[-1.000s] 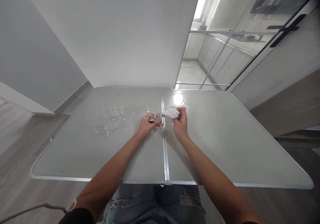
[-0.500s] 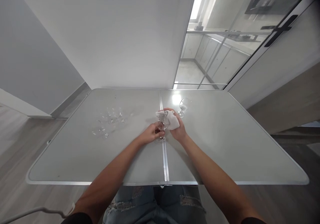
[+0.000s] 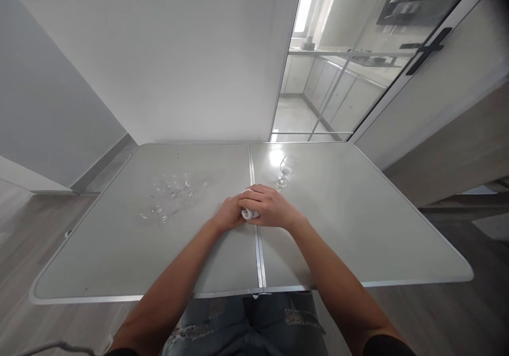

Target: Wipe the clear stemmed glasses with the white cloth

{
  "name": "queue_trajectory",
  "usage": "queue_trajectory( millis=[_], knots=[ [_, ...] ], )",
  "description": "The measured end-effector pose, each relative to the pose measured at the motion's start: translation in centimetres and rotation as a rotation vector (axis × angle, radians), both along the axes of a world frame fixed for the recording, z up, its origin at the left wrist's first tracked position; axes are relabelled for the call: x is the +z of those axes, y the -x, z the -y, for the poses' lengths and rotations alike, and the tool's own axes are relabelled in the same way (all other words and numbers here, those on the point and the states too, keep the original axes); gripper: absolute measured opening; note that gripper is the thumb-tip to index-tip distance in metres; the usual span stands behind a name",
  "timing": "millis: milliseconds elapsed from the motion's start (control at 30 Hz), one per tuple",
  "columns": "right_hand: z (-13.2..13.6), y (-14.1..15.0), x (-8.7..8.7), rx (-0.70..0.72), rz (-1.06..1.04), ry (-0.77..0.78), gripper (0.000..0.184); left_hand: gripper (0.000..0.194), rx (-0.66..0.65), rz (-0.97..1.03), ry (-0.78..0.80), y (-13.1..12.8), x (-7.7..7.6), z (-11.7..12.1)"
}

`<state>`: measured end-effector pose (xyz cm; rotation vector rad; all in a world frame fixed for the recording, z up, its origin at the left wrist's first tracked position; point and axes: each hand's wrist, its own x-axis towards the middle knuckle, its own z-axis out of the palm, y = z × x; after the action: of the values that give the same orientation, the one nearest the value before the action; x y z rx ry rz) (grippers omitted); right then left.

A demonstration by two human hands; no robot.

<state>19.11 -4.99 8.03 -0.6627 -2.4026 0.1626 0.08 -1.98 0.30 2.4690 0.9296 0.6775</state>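
Near the table's centre seam my two hands are pressed close together. My right hand [image 3: 272,206] is closed over a bunched white cloth [image 3: 250,214], whose rolled end shows below the fingers. On its left, my left hand [image 3: 229,213] has its fingers curled in, partly covered by the right hand. The stemmed wine glass in the left hand is hidden behind the hands and cloth. Beyond my right hand, another wine glass [image 3: 288,166] stands upright on its foot.
Several clear glasses [image 3: 174,190] are grouped on the table's left half, their outlines faint. One more glass [image 3: 153,210] is nearer me. The pale folding table [image 3: 358,228] has a metal seam [image 3: 259,260]. A wall and a glazed door [image 3: 330,90] rise behind it.
My right hand has moved left and down with the cloth, closing over the glass, which is now covered. The left hand stays beside it. The view has shifted slightly.
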Motion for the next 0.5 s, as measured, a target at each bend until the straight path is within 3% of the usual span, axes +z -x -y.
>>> queue_trajectory(
  millis=[100,233,400,500],
  knots=[
    [0.1,0.2,1.0,-0.014,-0.112,0.186,0.014,0.039,0.056,-0.039,-0.04,0.1,-0.2,-0.1],
    [-0.3,0.9,1.7,-0.078,-0.496,0.583,0.016,0.034,0.069,-0.073,-0.031,-0.1,-0.8,0.0],
    [-1.8,2.0,-0.2,-0.147,-1.102,1.073,0.029,0.035,0.013,0.062,0.007,-0.5,-0.6,0.3],
    [-2.5,0.9,-1.5,-0.28,-1.368,1.065,0.035,0.023,0.028,0.257,0.094,-1.0,0.0,0.6]
  ],
)
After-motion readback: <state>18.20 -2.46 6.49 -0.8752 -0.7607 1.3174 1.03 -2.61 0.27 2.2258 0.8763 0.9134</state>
